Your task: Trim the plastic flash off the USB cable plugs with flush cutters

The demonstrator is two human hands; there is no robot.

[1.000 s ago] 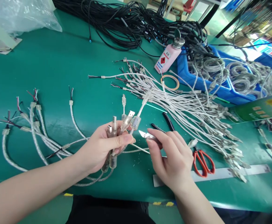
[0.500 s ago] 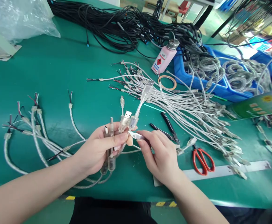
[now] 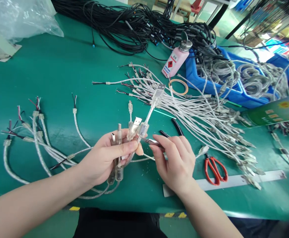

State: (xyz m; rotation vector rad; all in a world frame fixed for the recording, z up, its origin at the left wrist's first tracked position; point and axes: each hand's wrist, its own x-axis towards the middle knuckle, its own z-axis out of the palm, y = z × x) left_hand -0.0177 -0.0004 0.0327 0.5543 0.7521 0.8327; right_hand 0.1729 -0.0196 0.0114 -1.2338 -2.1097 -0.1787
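Note:
Several clear-jacketed USB cables (image 3: 143,129) are bunched in my left hand (image 3: 104,153), closed around them. Their metal plugs point up and away from me, and the longest reaches above the others. A small craft knife (image 3: 152,142) is pinched between the thumb and fingers of my right hand (image 3: 176,157). Its narrow blade lies just below the clear bead on the longest cable; whether it touches the jacket I cannot tell. Bare-wire ends of cables (image 3: 37,132) spread out on the green mat at left.
Black-handled pliers (image 3: 177,127) lie partly behind my right hand. Red-handled pliers (image 3: 216,172) rest on a steel ruler (image 3: 263,177). Beyond are a cable pile (image 3: 184,105), a pink bottle (image 3: 175,61), a tape ring (image 3: 179,87), blue bins (image 3: 191,72) and black cables (image 3: 119,29).
My right hand has shifted a little to the right, and the knife blade has drawn back slightly from my left thumb and turned. My left hand keeps its hold on the cables.

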